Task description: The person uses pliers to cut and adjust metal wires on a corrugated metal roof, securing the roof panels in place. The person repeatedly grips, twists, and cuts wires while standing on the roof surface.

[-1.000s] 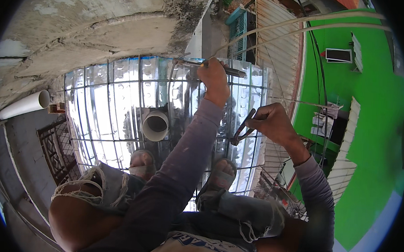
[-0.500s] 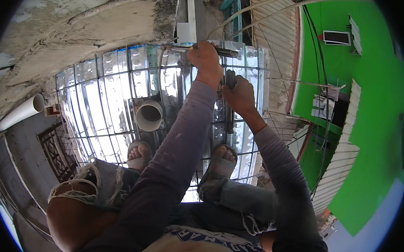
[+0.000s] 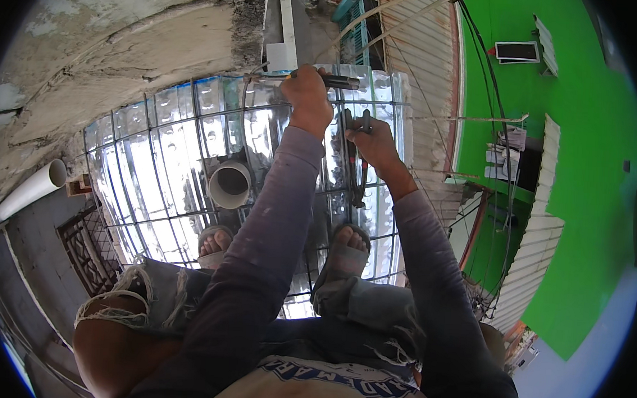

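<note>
My left hand point(image 3: 308, 101) is closed at the far edge of the steel bar grid point(image 3: 193, 117). A dark, thick rod-shaped thing point(image 3: 345, 82) sticks out on its right side, and its exact kind does not show. Just right of it and nearer to me, my right hand point(image 3: 376, 144) grips dark long-handled pliers point(image 3: 360, 194). Their handle ends point away from me and stand apart; the other end points back toward my feet. Below the grid lies shiny, corrugated translucent sheeting point(image 3: 165, 166).
A short white pipe point(image 3: 231, 184) rises through the grid left of my arm. My sandalled feet point(image 3: 350, 244) stand on the grid. A weathered concrete wall point(image 3: 125, 37) is at left, with another pipe point(image 3: 34, 190). Cables point(image 3: 494, 71) and a green wall point(image 3: 586, 170) are at right.
The pliers' handles have spread apart in my right hand. The whole view has shifted slightly, and both hands appear a little further left.
</note>
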Tool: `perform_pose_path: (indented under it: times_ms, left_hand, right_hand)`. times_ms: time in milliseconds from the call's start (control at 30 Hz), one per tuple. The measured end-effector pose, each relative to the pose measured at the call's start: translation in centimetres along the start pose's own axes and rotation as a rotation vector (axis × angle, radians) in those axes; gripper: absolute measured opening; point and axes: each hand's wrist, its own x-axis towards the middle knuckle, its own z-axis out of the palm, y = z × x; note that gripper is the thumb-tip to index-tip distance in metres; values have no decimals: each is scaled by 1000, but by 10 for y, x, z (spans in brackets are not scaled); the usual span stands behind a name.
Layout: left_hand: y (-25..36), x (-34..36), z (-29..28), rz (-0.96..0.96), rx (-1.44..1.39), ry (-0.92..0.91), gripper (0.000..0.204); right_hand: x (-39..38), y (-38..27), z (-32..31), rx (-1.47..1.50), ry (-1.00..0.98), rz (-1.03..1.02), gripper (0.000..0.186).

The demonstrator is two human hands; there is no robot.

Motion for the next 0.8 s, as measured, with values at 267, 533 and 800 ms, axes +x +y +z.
perform_pose_path:
  times_ms: [267, 533, 800]
  left_hand:
    - [55, -24, 13, -470, -643, 203, 15]
    - [53, -24, 3, -385, -702, 191, 15]
    - [48, -23, 1, -259, -603, 208, 12]
  right_hand:
    - [-8, -15, -23, 69, 11, 148, 20]
    - [-13, -69, -25, 222, 75, 132, 18]
    - [15, -247, -25, 538, -166, -430, 17]
